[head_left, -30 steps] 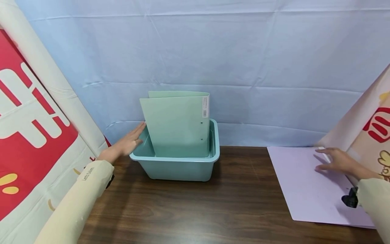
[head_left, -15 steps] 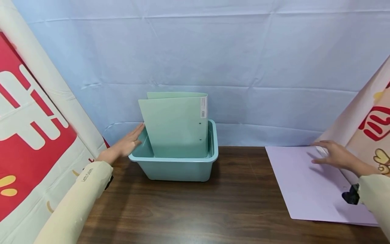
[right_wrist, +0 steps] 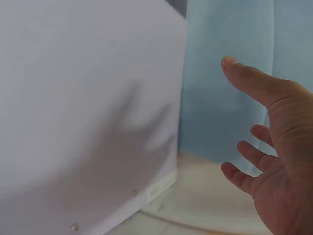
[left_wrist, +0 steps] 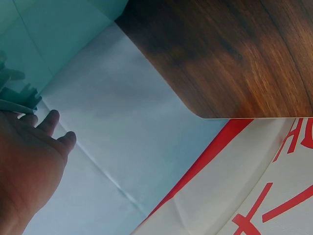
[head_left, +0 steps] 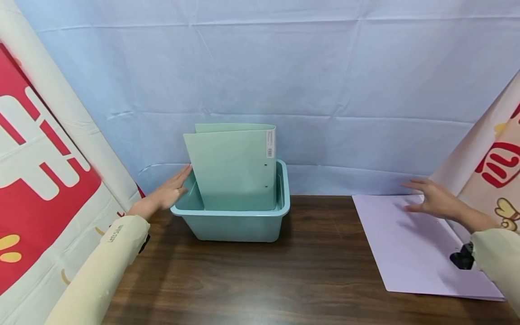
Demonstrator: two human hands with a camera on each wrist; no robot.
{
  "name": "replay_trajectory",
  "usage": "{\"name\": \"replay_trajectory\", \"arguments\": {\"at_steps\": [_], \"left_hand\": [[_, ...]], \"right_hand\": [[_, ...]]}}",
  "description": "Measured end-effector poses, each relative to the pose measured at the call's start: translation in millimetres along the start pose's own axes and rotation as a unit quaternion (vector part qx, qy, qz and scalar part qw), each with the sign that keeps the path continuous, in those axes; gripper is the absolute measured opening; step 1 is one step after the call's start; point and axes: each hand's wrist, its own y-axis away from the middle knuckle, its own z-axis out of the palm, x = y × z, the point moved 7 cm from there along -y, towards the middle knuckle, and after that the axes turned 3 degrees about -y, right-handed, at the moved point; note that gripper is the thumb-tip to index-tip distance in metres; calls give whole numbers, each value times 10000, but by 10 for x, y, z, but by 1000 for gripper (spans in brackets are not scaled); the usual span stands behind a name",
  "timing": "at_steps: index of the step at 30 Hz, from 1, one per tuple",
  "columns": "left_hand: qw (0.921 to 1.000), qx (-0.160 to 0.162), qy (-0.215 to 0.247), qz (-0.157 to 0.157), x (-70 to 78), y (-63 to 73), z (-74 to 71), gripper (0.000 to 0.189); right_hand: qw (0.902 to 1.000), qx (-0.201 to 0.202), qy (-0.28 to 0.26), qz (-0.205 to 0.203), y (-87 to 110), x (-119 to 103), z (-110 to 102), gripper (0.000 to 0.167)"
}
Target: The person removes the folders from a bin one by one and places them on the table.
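Note:
A pale green file folder [head_left: 231, 174] stands on edge, slightly spread, inside a teal plastic bin [head_left: 235, 227]. The bin's left rim has my left hand [head_left: 167, 193] against it, fingers stretched out. In the left wrist view, the fingertips of that hand [left_wrist: 34, 161] reach the bin's edge [left_wrist: 54, 39], some partly hidden. At the far right a lilac folder [head_left: 414, 257] lies flat on the table. My right hand [head_left: 438, 201] hovers over its back end, fingers spread and holding nothing. Its shadow falls across the folder [right_wrist: 73, 88] in the right wrist view.
The dark wooden table [head_left: 321, 271] runs between bin and lilac folder. A light blue cloth [head_left: 284, 67] hangs right behind it. Printed cloths flank both sides, a red and white one [head_left: 36, 180] at left and a beige one [head_left: 495, 180] at right.
My right hand has lifted off the lilac folder's label end and moved back and to the left, fingers spread. My left hand stays at the bin rim. The view has shifted slightly.

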Motion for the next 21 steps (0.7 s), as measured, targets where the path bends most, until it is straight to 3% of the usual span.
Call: {"name": "replay_trajectory", "arguments": {"at_steps": [8,21], "left_hand": [[9999,14,-112,-14,-25,-2,25,73],[9998,7,-191,61,-21,12,0,68]], "right_hand": [[9998,44,96,-156,-215,-277,-18,74],[9967,208,-137,-767,-606,-843,-135,73]]}}
